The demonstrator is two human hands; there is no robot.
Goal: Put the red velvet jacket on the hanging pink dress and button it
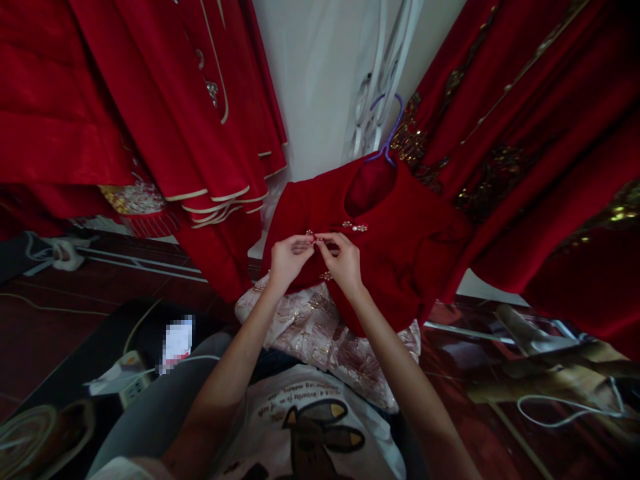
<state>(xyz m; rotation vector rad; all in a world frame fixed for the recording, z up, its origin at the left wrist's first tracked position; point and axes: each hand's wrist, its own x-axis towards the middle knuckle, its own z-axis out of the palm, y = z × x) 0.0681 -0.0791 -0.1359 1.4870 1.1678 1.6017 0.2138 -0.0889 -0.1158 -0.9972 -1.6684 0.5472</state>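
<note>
A red jacket on a purple hanger lies spread over my lap, its neck opening away from me. My left hand and my right hand meet at its front edge, fingertips pinched together around a small beaded clasp. The fingers partly hide that clasp. Above my right hand sits another beaded clasp with a pearl-like bead, and a lower one shows between my wrists. Under the jacket is a pale pink patterned garment with shiny threads.
Red garments with cream edging hang at the left, and gold-trimmed red ones at the right. A white power strip with a cord lies on a dark surface at left. Cardboard-like rolls lie on the floor at right.
</note>
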